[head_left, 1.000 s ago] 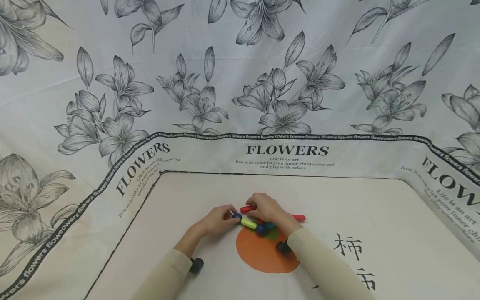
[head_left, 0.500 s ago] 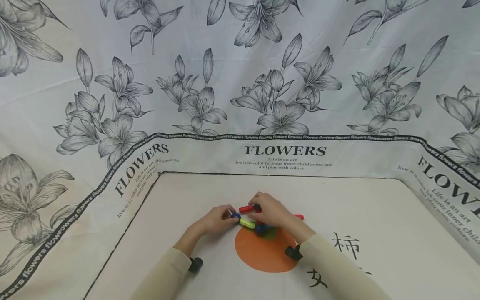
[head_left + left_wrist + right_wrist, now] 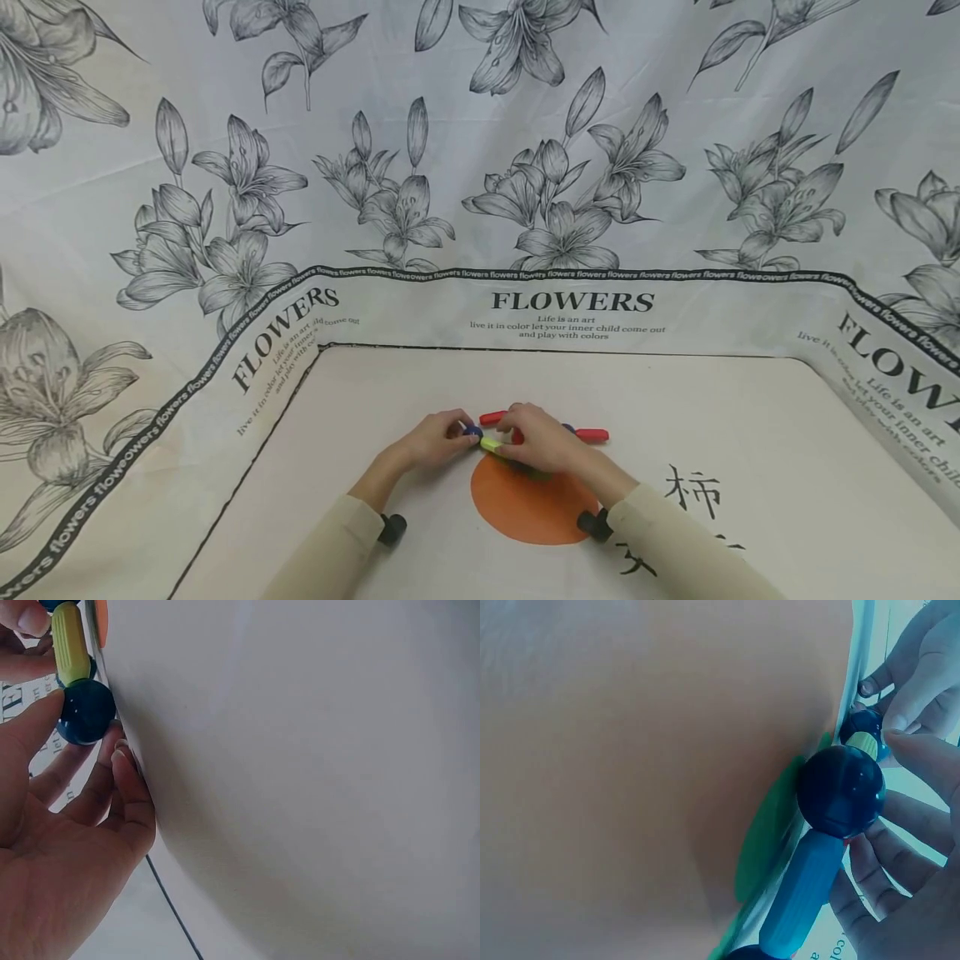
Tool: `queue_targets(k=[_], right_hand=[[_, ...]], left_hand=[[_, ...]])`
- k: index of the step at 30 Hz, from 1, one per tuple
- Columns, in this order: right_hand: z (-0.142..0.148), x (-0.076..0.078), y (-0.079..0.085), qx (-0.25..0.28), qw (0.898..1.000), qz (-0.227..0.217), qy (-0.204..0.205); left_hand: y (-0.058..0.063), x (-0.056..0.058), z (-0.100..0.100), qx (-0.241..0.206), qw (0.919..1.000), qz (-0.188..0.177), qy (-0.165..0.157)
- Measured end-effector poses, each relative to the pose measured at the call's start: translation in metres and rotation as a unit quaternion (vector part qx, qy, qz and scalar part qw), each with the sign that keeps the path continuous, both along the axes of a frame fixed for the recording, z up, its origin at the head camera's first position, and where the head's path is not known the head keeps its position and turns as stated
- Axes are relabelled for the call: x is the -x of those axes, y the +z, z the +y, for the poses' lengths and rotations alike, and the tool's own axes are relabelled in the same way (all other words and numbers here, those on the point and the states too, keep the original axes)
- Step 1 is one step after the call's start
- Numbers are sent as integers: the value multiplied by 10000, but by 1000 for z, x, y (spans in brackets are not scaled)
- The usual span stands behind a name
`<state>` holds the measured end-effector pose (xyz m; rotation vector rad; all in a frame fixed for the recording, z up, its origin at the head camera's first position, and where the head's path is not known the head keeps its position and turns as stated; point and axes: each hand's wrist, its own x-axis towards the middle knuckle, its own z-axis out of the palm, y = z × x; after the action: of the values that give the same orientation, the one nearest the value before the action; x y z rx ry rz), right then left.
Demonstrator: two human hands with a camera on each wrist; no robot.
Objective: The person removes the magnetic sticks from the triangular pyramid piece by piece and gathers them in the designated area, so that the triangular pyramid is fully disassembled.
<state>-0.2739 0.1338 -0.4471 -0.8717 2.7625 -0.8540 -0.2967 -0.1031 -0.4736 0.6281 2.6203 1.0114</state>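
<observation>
My left hand [image 3: 433,440] has its thumb and fingers curled round a glossy blue ball [image 3: 86,712] at one end of a short yellow-green rod [image 3: 70,645]. My right hand [image 3: 546,437] closes on the other end of that rod – thumb against it, fingers bent in behind the next blue ball [image 3: 841,791] – though the exact contact is partly hidden. So the yellow-green rod sits between my two hands, low over the bench [image 3: 712,396].

From that second ball a ribbed blue rod [image 3: 802,892] runs out toward my right wrist. One red rod [image 3: 492,417] lies just beyond my right fingers; another red rod [image 3: 592,435] shows past the far side of that hand.

I judge these pieces light and stiff, probably hard plastic, and unlikely to break. The balls look slick and would roll if pinched off-centre, so I'd cup them at their widest; the rods' ridges offer better purchase along the middle.

Beneath, the bench is pale and smooth, printed with an orange disc [image 3: 532,507] and a green leaf shape [image 3: 769,832], with black characters [image 3: 693,490] to my right. Behind it rises a whitish fabric backdrop [image 3: 502,125] drawn with grey lilies – a band reading "FLOWERS" runs along its foot.
</observation>
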Motion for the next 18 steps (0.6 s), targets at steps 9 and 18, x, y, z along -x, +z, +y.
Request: queue_targets(k=[9,18], right_hand=[[-4,3,-7,-245,9994,176,145],[-7,3,-7,-484,9987,76,100]], left_hand=[[2,-1,2,-5,10000,-42,57],[6,-1,3,229,9997,-35,-39]])
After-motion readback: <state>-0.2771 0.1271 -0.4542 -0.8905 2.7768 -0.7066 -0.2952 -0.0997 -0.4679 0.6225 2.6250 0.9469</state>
